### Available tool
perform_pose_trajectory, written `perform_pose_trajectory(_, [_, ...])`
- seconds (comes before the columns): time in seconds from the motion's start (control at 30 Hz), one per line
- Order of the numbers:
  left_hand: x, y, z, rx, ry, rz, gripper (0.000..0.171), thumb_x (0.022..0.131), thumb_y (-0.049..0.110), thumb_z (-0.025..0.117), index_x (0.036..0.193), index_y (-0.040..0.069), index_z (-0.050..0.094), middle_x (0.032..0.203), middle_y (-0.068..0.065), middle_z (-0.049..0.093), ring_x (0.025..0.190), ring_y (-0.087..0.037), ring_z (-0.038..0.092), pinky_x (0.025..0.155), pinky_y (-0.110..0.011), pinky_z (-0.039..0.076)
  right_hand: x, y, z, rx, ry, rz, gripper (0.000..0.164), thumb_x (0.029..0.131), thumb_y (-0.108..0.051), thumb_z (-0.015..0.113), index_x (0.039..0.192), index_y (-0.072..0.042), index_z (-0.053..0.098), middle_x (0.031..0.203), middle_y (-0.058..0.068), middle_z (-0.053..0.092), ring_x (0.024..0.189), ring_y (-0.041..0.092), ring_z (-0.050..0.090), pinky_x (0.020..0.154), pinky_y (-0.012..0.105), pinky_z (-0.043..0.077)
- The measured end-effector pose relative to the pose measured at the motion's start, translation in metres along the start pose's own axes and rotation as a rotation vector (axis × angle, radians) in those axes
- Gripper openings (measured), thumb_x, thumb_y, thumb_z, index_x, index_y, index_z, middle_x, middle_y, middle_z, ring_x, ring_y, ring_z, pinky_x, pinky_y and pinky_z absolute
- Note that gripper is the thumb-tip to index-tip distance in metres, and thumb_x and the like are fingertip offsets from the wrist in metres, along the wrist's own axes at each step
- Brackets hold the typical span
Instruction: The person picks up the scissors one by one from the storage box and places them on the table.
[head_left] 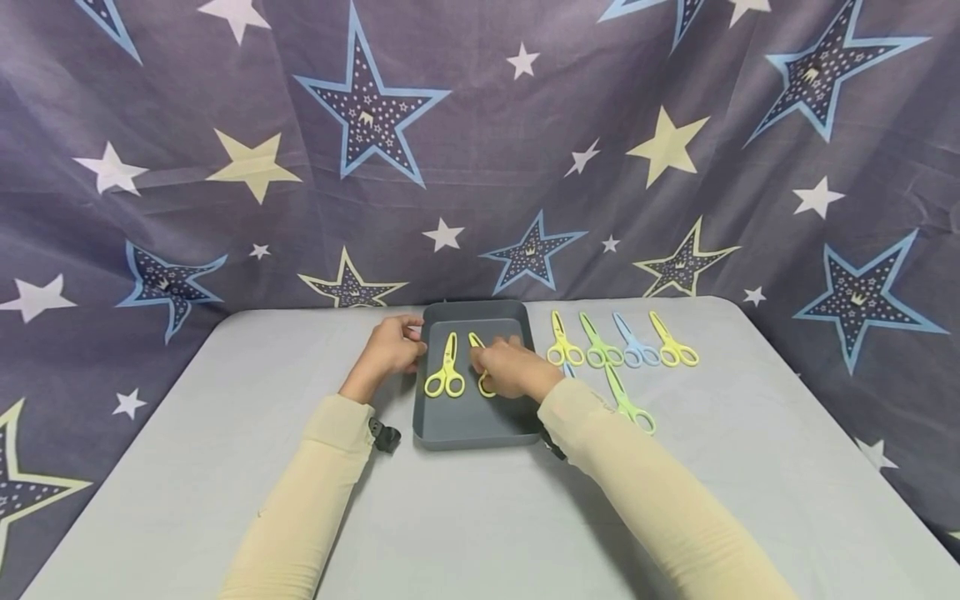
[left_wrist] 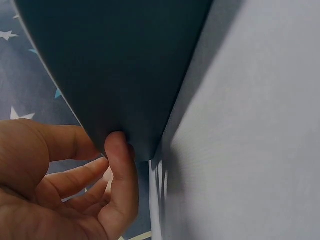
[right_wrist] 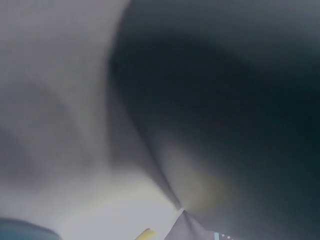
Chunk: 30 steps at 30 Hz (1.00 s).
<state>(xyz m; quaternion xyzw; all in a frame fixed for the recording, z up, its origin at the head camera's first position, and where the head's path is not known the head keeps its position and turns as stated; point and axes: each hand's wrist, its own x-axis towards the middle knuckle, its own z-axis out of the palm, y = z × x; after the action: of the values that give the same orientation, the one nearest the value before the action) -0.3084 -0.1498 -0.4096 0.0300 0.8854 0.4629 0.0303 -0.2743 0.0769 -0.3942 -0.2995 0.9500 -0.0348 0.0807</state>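
A dark grey rectangular tray (head_left: 476, 432) lies on the table. My left hand (head_left: 387, 348) holds its left side near the far corner; the left wrist view has that hand's (left_wrist: 75, 185) thumb and finger pinching the tray wall (left_wrist: 115, 75). Inside the tray, a pair of yellow scissors (head_left: 447, 365) lies on the left, blades pointing away. Beside it to the right, my right hand (head_left: 513, 367) pinches a second pair of yellow scissors (head_left: 475, 340), covering much of it. The right wrist view is mostly the blurred tray wall (right_wrist: 240, 125), with that hand out of sight.
Right of the tray, a row holds yellow scissors (head_left: 562, 343), green scissors (head_left: 597, 344), blue scissors (head_left: 632, 343) and more yellow scissors (head_left: 670, 343). Nearer lie green scissors (head_left: 624, 398) and blue scissors (head_left: 570, 370), partly behind the right sleeve. A star-patterned curtain (head_left: 450, 275) hangs behind the table (head_left: 450, 517).
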Motion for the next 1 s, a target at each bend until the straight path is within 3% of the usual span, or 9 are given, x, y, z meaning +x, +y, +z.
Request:
perform_pose_trajectory(0.63, [-0.001,0.001,0.000,-0.001,-0.006,0.000,0.055,0.090,-0.002,0.064,0.144,-0.001,0.054,0.115,-0.020,0.062,0.081,-0.024,0.069,0.061,-0.031,0.066,-0.008,-0.001,-0.007,0.051,0.093,-0.023,0.020,0.091,-0.012,0.070,0.110,-0.014,0.064,0.103,0.011,0.058,0.091,0.029,0.049,0.080,0.040,0.052])
perform_pose_trajectory(1.0, [-0.001,0.001,0.000,0.001,-0.001,0.006,0.055,0.090,-0.003,0.064,0.144,-0.002,0.054,0.114,-0.021,0.062,0.079,-0.024,0.069,0.060,-0.031,0.065,-0.020,-0.001,-0.018,0.094,0.125,-0.040,0.016,0.092,-0.009,0.070,0.105,-0.015,0.062,0.100,0.007,0.056,0.092,0.029,0.047,0.079,0.037,0.050])
